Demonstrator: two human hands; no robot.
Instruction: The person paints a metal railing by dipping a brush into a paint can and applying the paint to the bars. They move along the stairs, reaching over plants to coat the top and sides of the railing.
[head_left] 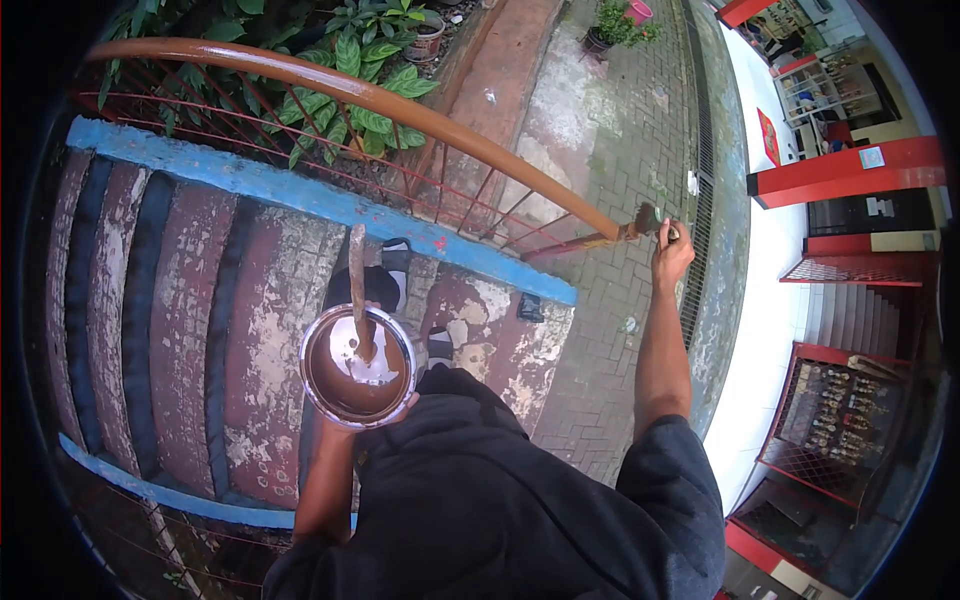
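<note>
My left hand (pixel 408 404) is wrapped round a paint can (pixel 306 372) from below, holding it over the steps. Glossy brown paint (pixel 385 385) fills the can, and a paint-smeared wooden stick (pixel 358 285) stands up out of it. At the end of my stretched-out arm, my right hand (pixel 674 257) grips a paintbrush (pixel 648 218). The dark brush head is right at the lower end of the handrail (pixel 440 125). Shiny brown colour covers much of that rail, while its tip looks rougher and patchy.
Worn maroon steps (pixel 275 330) with peeling paint descend beneath me, edged by a blue kerb (pixel 330 205). Thin red railing bars stand under the handrail, with leafy plants (pixel 350 105) behind. Paving (pixel 600 350) and a drain grate (pixel 703 150) lie to the right.
</note>
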